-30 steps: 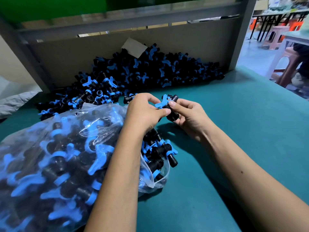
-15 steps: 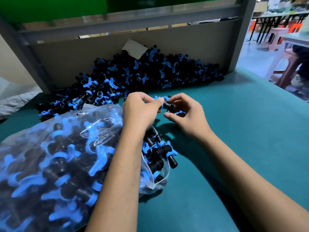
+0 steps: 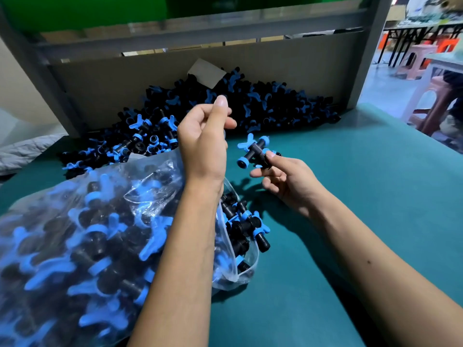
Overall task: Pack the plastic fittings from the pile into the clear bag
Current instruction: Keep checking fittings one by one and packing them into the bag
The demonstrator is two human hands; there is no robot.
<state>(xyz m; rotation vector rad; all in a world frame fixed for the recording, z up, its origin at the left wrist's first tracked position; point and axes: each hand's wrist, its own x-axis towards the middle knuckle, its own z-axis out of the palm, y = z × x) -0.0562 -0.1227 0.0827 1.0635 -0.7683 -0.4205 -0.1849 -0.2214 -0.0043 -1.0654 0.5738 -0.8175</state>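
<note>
The clear bag [image 3: 82,236] lies at the left on the table [image 3: 363,201], bulging with black-and-blue fittings, its mouth gaping toward the middle where a few fittings [image 3: 246,225] spill at the rim. Above it the left hand [image 3: 203,141] has lifted off the piece both hands were working half a second ago and now hovers with fingers [image 3: 220,103] loosely curled, thumb up; it seems to hold nothing, though its palm side is hidden. To its right, the single fitting [image 3: 253,151] has passed entirely to the right hand [image 3: 283,176], whose thumb and fingers pinch its black body, the blue wing pointing up and left. That suggests the piece is ready and only needs dropping into the bag's mouth just below.

Behind the hands the pile [image 3: 250,108] remains large, heaped against a cardboard panel [image 3: 125,78] under a grey frame. The table is covered in teal. At far right, the room opens onto pink stools [image 3: 421,58] and other tables.
</note>
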